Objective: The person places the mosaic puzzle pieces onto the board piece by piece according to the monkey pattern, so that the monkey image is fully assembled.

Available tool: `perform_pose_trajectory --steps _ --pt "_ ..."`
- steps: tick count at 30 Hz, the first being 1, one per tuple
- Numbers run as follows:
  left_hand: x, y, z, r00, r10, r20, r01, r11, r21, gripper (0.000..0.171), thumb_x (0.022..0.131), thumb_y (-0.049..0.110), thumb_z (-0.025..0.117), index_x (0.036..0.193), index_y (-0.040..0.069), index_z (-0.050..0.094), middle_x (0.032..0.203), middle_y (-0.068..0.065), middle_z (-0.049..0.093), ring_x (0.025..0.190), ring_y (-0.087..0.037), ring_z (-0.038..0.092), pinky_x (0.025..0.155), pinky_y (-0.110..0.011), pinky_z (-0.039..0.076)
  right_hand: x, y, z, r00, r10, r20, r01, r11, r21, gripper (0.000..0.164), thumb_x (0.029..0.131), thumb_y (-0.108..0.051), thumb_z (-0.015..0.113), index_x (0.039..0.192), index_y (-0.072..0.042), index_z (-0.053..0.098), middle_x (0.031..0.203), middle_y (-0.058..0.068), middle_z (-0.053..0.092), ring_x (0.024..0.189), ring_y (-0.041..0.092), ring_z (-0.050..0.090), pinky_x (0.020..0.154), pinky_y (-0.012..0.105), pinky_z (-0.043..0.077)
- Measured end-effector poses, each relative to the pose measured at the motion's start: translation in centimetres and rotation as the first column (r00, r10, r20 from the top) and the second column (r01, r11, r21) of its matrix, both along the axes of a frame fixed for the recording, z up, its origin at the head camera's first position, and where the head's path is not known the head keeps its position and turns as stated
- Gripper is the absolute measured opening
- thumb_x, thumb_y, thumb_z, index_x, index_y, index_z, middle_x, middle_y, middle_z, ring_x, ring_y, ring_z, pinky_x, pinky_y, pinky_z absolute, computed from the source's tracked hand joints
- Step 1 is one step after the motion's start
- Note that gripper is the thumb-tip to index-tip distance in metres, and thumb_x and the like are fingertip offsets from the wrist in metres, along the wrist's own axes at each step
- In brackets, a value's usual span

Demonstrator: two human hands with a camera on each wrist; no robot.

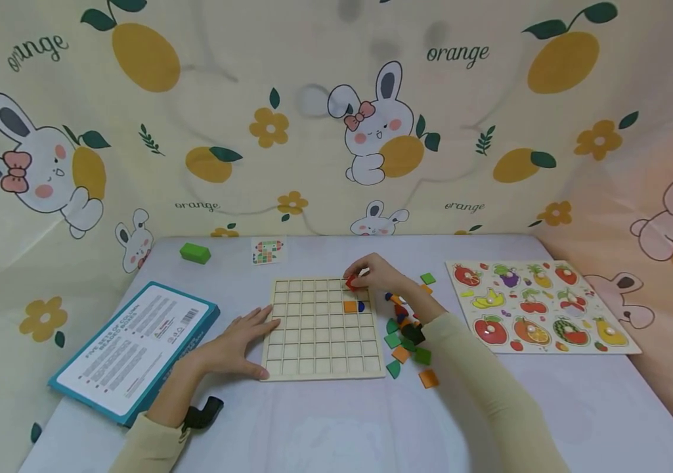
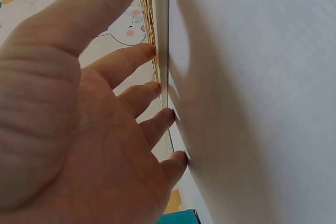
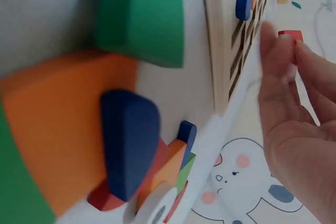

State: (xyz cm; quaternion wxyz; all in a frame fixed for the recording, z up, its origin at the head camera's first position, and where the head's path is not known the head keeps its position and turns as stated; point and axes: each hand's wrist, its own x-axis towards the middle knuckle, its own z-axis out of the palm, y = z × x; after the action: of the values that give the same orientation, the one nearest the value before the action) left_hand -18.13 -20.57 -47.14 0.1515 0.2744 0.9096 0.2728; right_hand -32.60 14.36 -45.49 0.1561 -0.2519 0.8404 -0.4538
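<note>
A wooden grid board (image 1: 306,338) lies flat in the middle of the table. My left hand (image 1: 240,343) rests at its left side, fingers spread and straight, with fingertips (image 2: 152,88) along the edge. My right hand (image 1: 375,271) pinches a small red block (image 1: 350,282) between thumb and fingertips over the board's upper right cells; the right wrist view also shows the red block (image 3: 292,35). On the board sit an orange square block (image 1: 350,307) and, just right of it, a blue rounded block (image 1: 362,306).
Loose coloured blocks (image 1: 392,340) are heaped right of the board, under my right forearm. A fruit puzzle board (image 1: 540,305) lies farther right. At left is a blue box (image 1: 135,348). A pattern card (image 1: 268,251) and a green block (image 1: 195,253) lie at the back.
</note>
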Motion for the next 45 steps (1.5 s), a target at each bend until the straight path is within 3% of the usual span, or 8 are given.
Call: perform_pose_trajectory --steps 7,12,23,32,36,43,45 --pt "0.0 0.0 0.3 1.000 -0.004 -0.002 0.004 1.000 0.011 0.103 0.073 0.046 0.086 0.153 0.004 0.037 0.163 -0.022 0.012 0.147 -0.048 0.008 0.111 -0.069 0.012 0.0 0.0 -0.2 0.996 -0.071 0.055 0.073 0.997 -0.039 0.019 0.089 0.003 0.070 0.107 0.008 0.070 0.090 0.010 0.067 0.075 0.017 0.060 0.066 0.027 0.052" --pt "0.0 -0.1 0.2 1.000 -0.002 0.004 0.002 1.000 0.010 0.103 0.073 0.047 0.085 0.153 0.004 0.037 0.163 -0.021 0.012 0.147 -0.048 0.008 0.111 -0.069 0.012 0.1 -0.2 -0.6 0.995 -0.074 0.073 0.077 0.996 -0.040 0.016 0.087 0.002 0.073 0.102 0.008 0.073 0.086 0.008 0.071 0.076 0.014 0.060 0.069 0.025 0.048" --pt "-0.2 0.0 -0.2 1.000 -0.003 -0.008 0.003 1.000 -0.005 0.103 0.073 0.048 0.085 0.153 0.005 0.036 0.164 -0.019 0.011 0.148 -0.046 0.008 0.112 -0.068 0.011 0.7 -1.7 -0.5 0.999 -0.021 -0.047 0.025 0.995 0.092 0.007 0.085 0.005 0.073 0.092 0.006 0.074 0.076 0.005 0.066 0.072 0.013 0.053 0.068 0.025 0.046" --pt "-0.2 0.0 -0.4 1.000 0.000 -0.004 0.000 1.000 -0.009 0.104 0.072 0.049 0.085 0.153 0.006 0.037 0.164 -0.019 0.011 0.148 -0.046 0.008 0.112 -0.067 0.011 0.8 -1.6 -0.2 0.996 0.037 -0.083 -0.024 0.988 0.156 0.006 0.086 0.006 0.072 0.090 0.003 0.075 0.075 0.004 0.066 0.072 0.014 0.054 0.069 0.025 0.047" --pt "-0.1 0.1 -0.4 1.000 0.001 0.000 -0.001 1.000 -0.007 0.104 0.072 0.049 0.085 0.153 0.006 0.037 0.164 -0.019 0.012 0.148 -0.046 0.008 0.112 -0.067 0.011 0.8 -1.7 -0.2 0.996 0.038 -0.079 -0.023 0.982 0.186 0.007 0.086 0.004 0.073 0.090 0.001 0.077 0.078 0.003 0.066 0.075 0.015 0.055 0.070 0.026 0.047" --pt "-0.2 0.1 -0.4 1.000 0.001 -0.002 -0.001 1.000 -0.006 0.104 0.072 0.050 0.085 0.153 0.006 0.037 0.164 -0.020 0.012 0.148 -0.046 0.008 0.112 -0.068 0.011 0.9 -1.8 -0.1 0.984 0.049 -0.173 -0.001 0.964 0.265 0.004 0.084 0.004 0.074 0.082 0.000 0.076 0.076 0.004 0.070 0.075 0.015 0.059 0.071 0.027 0.051" --pt "-0.2 0.2 -0.4 1.000 0.001 -0.003 -0.001 1.000 -0.008 0.104 0.072 0.050 0.085 0.153 0.006 0.037 0.164 -0.020 0.012 0.148 -0.046 0.008 0.112 -0.068 0.011 1.1 -1.6 0.1 0.986 0.033 -0.164 0.011 0.965 0.262 0.004 0.085 0.002 0.074 0.082 0.000 0.076 0.077 0.004 0.070 0.075 0.015 0.059 0.070 0.027 0.051"
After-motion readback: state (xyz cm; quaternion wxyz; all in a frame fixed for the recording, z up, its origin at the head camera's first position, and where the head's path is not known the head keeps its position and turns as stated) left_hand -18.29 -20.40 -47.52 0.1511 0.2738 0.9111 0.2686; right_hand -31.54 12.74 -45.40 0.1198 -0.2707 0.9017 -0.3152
